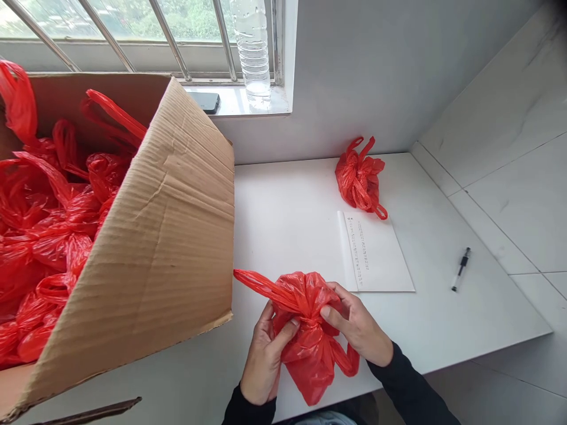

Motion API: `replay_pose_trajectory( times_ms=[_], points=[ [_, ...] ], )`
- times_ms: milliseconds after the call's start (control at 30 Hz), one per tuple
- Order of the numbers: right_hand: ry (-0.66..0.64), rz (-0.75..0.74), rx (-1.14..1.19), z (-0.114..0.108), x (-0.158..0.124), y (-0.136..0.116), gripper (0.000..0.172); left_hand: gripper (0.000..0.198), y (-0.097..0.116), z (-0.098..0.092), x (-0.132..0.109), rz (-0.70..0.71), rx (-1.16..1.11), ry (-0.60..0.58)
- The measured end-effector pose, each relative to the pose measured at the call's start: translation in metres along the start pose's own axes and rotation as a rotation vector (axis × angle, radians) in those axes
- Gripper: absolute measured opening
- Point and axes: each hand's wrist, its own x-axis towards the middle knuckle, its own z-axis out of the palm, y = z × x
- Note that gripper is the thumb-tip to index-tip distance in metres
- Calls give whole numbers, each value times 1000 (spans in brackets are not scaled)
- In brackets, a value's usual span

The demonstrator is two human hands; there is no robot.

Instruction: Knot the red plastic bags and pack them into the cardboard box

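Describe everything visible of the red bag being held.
The red bag looks like thin, glossy, crinkled plastic, gathered tightly at its middle. The left hand and right hand grip it from opposite sides. One handle points toward the cardboard box; a loop droops below the right hand. It is over the white table; its contents are hidden.

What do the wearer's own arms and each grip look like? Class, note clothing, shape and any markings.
The left grip and right grip are ordinary bare human hands, five-fingered, without gloves; no ring or watch shows. Both arms wear long black sleeves: the left sleeve and right sleeve look plain, with no visible print or stripe.
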Motion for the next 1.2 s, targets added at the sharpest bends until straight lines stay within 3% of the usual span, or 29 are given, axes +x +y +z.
replay_pose_trajectory(
  times_ms=[67, 200, 433, 567, 767, 967, 1100, 1200],
  points=[
    [32, -10, -22, 1, 1, 1, 19, 42, -1, -1, -1, -14, 17, -14],
    [45, -34, -50, 0, 1, 1, 17, 45, 0, -2, -2, -10, 16, -45],
    [-59, -15, -72, 1, -1, -8, 35, 36, 2, -1, 1, -5, -67, 38],
    [-103, -14, -94, 2, 0, -9, 40, 42, 3, -1, 0, -14, -95, 31],
    [-23, -23, -30, 3, -1, -3, 38, 44, -3, -5, 3, -15, -73, 35],
    [117, 57, -27, 13, -9, 2, 46, 47, -6, -6, 0, 118, 101, -16],
    [232, 131, 11, 5, -8, 19, 51, 57, -14, -5, -7, 297, 217, 119],
    [264, 168, 7, -1, -5, 26, 54, 50, -19, -5, -12, 429, 367, 290]
  ],
)
